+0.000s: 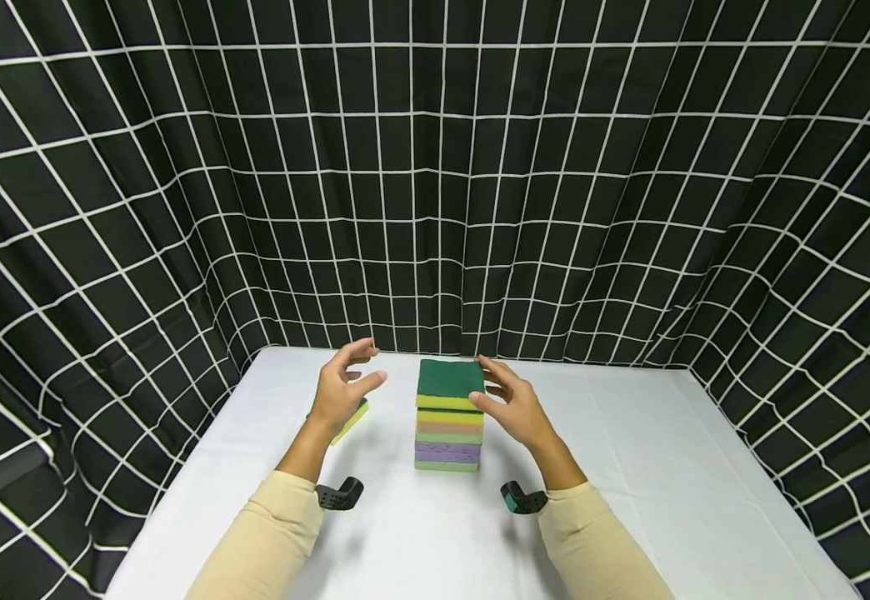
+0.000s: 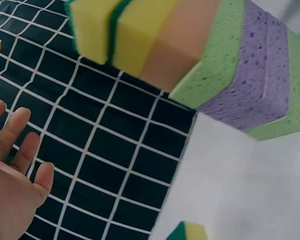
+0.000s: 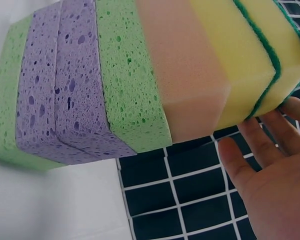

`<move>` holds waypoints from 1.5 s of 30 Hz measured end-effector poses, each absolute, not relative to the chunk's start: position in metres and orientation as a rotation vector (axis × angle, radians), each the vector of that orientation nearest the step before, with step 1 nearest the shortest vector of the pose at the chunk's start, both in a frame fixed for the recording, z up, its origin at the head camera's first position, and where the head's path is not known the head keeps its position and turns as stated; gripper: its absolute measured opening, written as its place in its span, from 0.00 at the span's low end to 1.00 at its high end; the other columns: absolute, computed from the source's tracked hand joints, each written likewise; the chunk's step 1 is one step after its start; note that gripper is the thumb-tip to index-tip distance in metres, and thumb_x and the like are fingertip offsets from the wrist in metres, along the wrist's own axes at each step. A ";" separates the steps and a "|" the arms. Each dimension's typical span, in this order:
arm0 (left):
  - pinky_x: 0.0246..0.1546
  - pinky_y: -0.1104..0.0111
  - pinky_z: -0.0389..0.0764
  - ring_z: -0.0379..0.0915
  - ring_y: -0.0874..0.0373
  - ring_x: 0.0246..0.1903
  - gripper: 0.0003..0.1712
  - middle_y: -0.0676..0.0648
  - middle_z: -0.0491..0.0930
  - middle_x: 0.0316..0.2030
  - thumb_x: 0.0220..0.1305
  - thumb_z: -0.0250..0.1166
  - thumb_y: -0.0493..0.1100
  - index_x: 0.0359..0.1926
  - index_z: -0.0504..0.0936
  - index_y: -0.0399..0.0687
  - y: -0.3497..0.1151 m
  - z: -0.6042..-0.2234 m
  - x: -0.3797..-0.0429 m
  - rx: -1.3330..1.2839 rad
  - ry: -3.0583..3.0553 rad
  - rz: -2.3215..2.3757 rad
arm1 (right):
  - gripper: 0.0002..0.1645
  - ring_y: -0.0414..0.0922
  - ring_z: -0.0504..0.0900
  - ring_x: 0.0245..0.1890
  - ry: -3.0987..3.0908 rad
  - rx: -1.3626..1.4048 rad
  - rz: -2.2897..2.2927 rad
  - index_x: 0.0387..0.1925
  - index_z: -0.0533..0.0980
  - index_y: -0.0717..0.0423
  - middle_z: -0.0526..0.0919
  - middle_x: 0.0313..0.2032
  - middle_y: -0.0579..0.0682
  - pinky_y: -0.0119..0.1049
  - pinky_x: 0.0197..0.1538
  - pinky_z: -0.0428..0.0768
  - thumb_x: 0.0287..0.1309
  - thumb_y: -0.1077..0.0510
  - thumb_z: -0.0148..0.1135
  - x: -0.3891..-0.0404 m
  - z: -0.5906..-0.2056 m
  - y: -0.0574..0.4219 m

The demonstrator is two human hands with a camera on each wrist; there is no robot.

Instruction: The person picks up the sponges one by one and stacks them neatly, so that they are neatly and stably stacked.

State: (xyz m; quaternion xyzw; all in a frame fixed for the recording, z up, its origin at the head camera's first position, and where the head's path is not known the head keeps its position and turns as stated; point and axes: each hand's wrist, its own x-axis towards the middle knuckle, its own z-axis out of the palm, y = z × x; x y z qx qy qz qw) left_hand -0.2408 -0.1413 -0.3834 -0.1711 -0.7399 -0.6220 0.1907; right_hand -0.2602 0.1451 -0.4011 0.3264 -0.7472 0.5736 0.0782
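A stack of sponges point(image 1: 448, 429) stands upright on the table. From the bottom it runs light green, purple, purple, light green, peach, then two yellow layers with dark green scouring sides. The top scouring sponge point(image 1: 450, 379) lies green side up. At its right side is my right hand point(image 1: 517, 404), fingers and thumb lightly bent, fingertips against the sponge's edge in the right wrist view. My left hand point(image 1: 341, 387) hovers left of the stack, apart from it, fingers spread and holding nothing. Below it lies another yellow-green scouring sponge point(image 1: 351, 422), partly hidden by that hand.
A white cloth covers the table point(image 1: 630, 467). Black curtains with a white grid point(image 1: 435, 208) surround it at the back and sides. Each wrist carries a small black camera mount point(image 1: 341, 494).
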 end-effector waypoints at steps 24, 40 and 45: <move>0.44 0.69 0.68 0.64 0.39 0.51 0.30 0.30 0.69 0.53 0.49 0.67 0.24 0.57 0.71 0.24 -0.191 -0.393 -0.240 -0.174 -1.654 -1.486 | 0.37 0.63 0.68 0.60 -2.254 0.964 1.706 0.67 0.59 0.74 0.64 0.63 0.70 0.61 0.58 0.66 0.59 0.69 0.62 -0.259 -0.402 0.145; 0.47 0.53 0.65 0.64 0.48 0.54 0.32 0.40 0.72 0.54 0.51 0.72 0.35 0.58 0.74 0.34 -0.218 -0.472 -0.257 0.191 -1.700 -1.494 | 0.37 0.62 0.68 0.61 -2.268 0.950 1.706 0.67 0.59 0.73 0.65 0.64 0.66 0.59 0.58 0.67 0.60 0.68 0.63 -0.260 -0.403 0.145; 0.49 0.57 0.65 0.63 0.46 0.57 0.34 0.42 0.71 0.56 0.52 0.73 0.39 0.61 0.73 0.37 -0.219 -0.490 -0.257 0.284 -1.759 -1.562 | 0.37 0.63 0.68 0.60 -2.264 0.954 1.700 0.67 0.59 0.73 0.64 0.64 0.69 0.59 0.58 0.67 0.60 0.68 0.63 -0.259 -0.402 0.145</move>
